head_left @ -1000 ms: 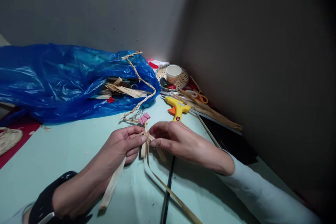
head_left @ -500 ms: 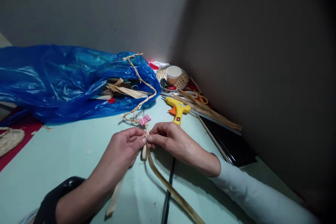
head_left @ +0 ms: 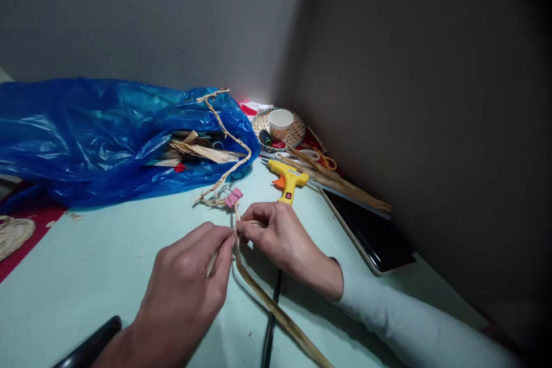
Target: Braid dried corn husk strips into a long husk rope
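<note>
One broad, pale mint-green tabletop [head_left: 116,253] carries everything near the hands. Across its far left side sprawls a large, shiny blue plastic bag [head_left: 99,138], its open mouth showing flat straw-coloured strips. The bare left hand [head_left: 190,276] comes in from below, its thumb and fingertips closed on a pale, flat fibre strip [head_left: 213,262], partly hidden by the thumb. Facing it, the right hand [head_left: 280,241], in a light grey-blue sleeve, pinches the near end of a thin, twisted tan fibre cord [head_left: 249,152], the fingertips of both hands almost meeting there. That cord runs away from them, loops on the tabletop and climbs over the bag. A long, brownish flat strip [head_left: 276,309] trails from the fingertips towards the bottom edge, crossing above a black cable [head_left: 269,339]. At right lies a flat, glossy black slab [head_left: 375,236], with a bundle of dried brown strips [head_left: 345,184] reaching over its far end. Behind stands a white bowl [head_left: 281,121] on a round, woven basket [head_left: 297,133]; nearer rests a yellow plastic glue gun [head_left: 290,177]. Smallest, a pink metal binder clip [head_left: 233,198] grips the cord just beyond the fingertips.
</note>
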`<control>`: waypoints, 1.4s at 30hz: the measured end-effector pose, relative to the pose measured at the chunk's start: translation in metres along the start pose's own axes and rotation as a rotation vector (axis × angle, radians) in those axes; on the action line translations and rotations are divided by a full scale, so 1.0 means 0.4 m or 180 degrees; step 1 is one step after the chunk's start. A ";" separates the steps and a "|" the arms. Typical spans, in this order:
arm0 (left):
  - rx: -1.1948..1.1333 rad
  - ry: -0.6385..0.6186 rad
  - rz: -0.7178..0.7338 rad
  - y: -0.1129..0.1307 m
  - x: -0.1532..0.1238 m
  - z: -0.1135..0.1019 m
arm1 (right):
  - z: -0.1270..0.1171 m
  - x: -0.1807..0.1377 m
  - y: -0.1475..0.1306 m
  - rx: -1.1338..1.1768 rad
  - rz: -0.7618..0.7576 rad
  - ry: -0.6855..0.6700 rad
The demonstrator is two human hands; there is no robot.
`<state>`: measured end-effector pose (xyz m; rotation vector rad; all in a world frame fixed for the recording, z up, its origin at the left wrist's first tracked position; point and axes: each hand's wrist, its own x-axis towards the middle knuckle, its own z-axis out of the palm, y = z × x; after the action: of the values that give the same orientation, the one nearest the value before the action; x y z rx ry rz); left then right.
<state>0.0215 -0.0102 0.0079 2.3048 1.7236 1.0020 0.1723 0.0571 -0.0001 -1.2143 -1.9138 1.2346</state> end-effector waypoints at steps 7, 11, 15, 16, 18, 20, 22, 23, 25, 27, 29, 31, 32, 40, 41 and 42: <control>0.1036 0.0344 0.1434 0.013 -0.034 0.046 | -0.007 0.010 0.001 0.1139 0.0367 -0.0433; 0.1523 0.0374 0.1806 0.014 -0.037 0.059 | -0.026 0.018 -0.006 0.1721 0.0475 -0.0794; 0.1709 0.0357 0.1886 0.021 -0.029 0.053 | -0.035 0.020 -0.004 0.2101 0.0529 -0.0940; 0.1736 0.0331 0.1885 0.022 -0.027 0.050 | -0.036 0.019 -0.003 0.2111 0.0523 -0.0934; 0.1783 0.0267 0.1882 0.022 -0.026 0.043 | -0.038 0.016 -0.005 0.2048 0.0527 -0.0913; 0.1868 0.0282 0.1897 0.021 -0.027 0.036 | -0.040 0.012 -0.007 0.1973 0.0537 -0.0908; 0.1978 0.0292 0.1935 0.019 -0.030 0.030 | -0.038 0.009 -0.008 0.1961 0.0501 -0.0893; 0.2023 0.0308 0.1958 0.018 -0.033 0.028 | -0.037 0.008 -0.007 0.1985 0.0470 -0.0876; 0.2018 0.0292 0.1999 0.016 -0.040 0.025 | -0.034 0.007 -0.005 0.2060 0.0426 -0.0852; 0.1812 0.0155 0.1915 0.014 -0.049 0.025 | -0.034 0.008 -0.002 0.2094 0.0442 -0.0784; 0.1475 -0.0147 0.1664 0.011 -0.060 0.021 | -0.037 0.008 -0.003 0.2073 0.0479 -0.0671; 0.1183 -0.0516 0.1322 0.007 -0.070 0.003 | -0.042 0.007 -0.006 0.2024 0.0463 -0.0589; 0.1035 -0.0671 0.1155 0.005 -0.074 -0.012 | -0.045 0.007 -0.008 0.2002 0.0436 -0.0586; -0.0911 -0.1251 -0.0713 -0.049 -0.056 -0.207 | -0.044 0.009 -0.006 0.1875 0.0492 -0.0698; -0.1259 -0.1069 -0.1164 -0.057 -0.043 -0.217 | -0.043 0.009 -0.003 0.1869 0.0487 -0.0719; -0.1579 -0.0917 -0.1639 -0.063 -0.029 -0.221 | -0.043 0.010 0.000 0.1872 0.0483 -0.0739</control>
<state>-0.0496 -0.0379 0.0607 1.5084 1.5954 0.8217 0.1845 0.0677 0.0071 -0.9376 -1.4505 1.9162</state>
